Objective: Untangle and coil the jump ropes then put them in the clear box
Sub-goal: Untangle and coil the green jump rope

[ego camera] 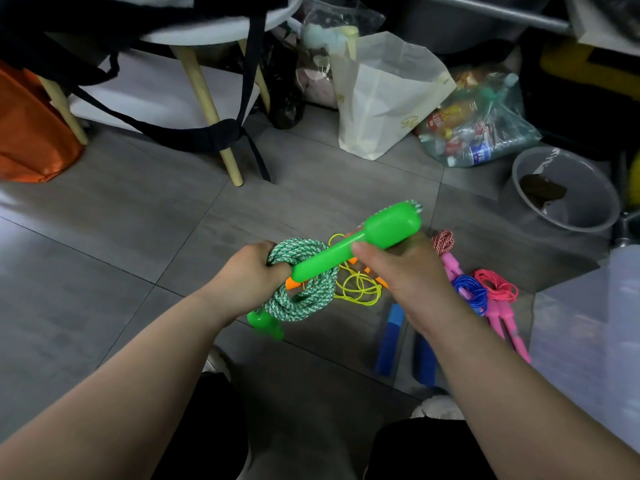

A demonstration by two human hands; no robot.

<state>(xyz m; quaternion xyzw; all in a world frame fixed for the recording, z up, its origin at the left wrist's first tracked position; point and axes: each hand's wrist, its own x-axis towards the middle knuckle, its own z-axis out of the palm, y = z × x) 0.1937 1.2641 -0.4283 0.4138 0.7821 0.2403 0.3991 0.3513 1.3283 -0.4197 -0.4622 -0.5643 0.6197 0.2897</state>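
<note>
Nearest, black trousers at the bottom edge, with bare forearms reaching forward above them. Holding up a coil of green-and-white rope in the left grip, fingers curled tight through the loops, with the lower green handle dangling just beneath that grip. Pinching the upper green handle between the thumb and curled fingers of the right grip, thin end against the coil, fat end tilted up and away.

Down on the grey floor, between and under both grips, a loose yellow rope with orange handles. Under the right grip, two blue handles side by side. Just right of it, a blue rope touching a pink rope, with pink handles trailing nearer. Just beyond it, a red-and-white rope in a bundle.

Well right of the right grip, the clear box at the frame edge, contents hard to tell.

Farther off, a grey tub, a cream paper bag and a plastic bag of bottles. Beyond the left grip, wooden legs hung with black straps, and an orange bag.
</note>
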